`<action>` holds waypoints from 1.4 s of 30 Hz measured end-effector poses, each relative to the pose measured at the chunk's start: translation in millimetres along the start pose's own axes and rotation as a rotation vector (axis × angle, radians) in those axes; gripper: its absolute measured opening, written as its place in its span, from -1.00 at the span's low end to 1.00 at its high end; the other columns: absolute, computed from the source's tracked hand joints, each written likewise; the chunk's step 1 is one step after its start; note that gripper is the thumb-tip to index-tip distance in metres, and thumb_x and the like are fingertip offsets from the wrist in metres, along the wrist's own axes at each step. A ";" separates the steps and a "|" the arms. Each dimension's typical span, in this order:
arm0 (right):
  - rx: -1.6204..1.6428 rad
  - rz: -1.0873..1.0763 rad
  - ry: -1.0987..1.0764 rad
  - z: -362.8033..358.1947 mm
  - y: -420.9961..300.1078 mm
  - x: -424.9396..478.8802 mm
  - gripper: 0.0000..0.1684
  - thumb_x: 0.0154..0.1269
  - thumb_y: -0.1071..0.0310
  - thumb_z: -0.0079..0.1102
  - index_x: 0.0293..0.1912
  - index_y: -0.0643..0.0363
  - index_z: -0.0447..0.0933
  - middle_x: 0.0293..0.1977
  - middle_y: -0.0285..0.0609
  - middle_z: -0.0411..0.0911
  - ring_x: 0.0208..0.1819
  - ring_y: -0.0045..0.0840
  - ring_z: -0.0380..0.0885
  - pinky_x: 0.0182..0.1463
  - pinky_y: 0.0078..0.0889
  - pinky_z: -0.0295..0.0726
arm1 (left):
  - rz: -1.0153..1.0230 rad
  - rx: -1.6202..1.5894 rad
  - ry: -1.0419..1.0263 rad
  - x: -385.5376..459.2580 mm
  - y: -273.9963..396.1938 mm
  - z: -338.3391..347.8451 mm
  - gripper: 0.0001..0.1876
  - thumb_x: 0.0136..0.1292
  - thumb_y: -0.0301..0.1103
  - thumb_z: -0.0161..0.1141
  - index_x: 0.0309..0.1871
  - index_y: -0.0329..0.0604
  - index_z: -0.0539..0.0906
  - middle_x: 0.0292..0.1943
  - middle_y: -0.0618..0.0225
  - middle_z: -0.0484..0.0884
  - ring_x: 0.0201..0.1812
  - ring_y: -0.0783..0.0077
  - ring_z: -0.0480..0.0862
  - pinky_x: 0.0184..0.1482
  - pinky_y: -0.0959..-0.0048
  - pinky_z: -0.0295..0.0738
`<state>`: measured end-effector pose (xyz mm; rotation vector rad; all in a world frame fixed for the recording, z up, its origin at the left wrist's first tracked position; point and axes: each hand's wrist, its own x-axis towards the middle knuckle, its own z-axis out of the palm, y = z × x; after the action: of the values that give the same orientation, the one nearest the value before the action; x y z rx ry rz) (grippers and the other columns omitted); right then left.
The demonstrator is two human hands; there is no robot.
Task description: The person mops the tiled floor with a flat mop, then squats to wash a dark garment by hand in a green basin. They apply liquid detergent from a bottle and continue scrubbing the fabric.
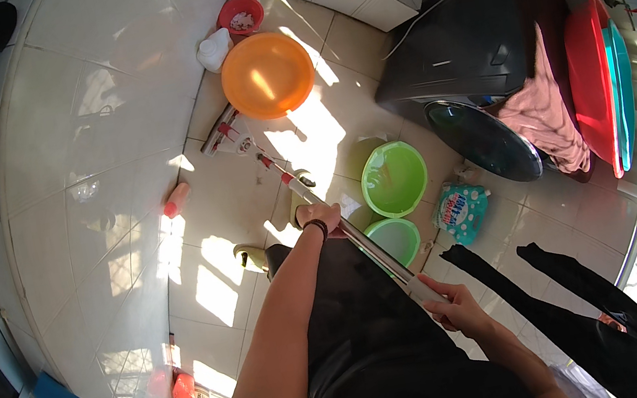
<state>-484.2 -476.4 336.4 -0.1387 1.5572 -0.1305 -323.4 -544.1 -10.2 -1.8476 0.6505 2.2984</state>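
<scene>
Both my hands grip the long metal handle of a mop (375,246), which slants from lower right to upper left. My left hand (322,217), with a dark bracelet at the wrist, closes round the shaft about midway. Lower down, my right hand (452,303) holds the pale grip at the handle's end. The flat mop head (226,137), white with red parts, lies on the tiled floor against the foot of the wall, just below an orange basin (267,75). To the right of the shaft stand a bright green basin (395,179) and a second, paler green basin (395,242).
A dark front-loading washing machine (450,41) with its round door (483,138) ajar stands right, pink cloth (546,114) hanging out. Near it are a teal detergent pack (463,212) and red basin (593,86). A bottle (176,198) lies by the left wall; black clothes hang lower right.
</scene>
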 end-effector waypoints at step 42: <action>-1.591 -0.687 0.303 23.8 -190.3 -45.7 -0.58 -0.09 0.45 0.03 -0.15 -0.09 0.57 -0.72 -0.08 0.40 -0.64 -0.25 0.43 -0.51 -0.30 0.38 | 0.110 -1.172 -0.279 -84.8 54.6 24.2 -0.87 0.14 -0.44 -0.01 -0.43 -0.35 0.39 -0.47 0.09 0.56 -0.45 0.29 0.62 -0.42 0.49 0.62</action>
<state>-460.0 -655.9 414.1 -1.9569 1.4965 0.6107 -343.7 -569.0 88.5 -1.6678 -0.8564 3.2427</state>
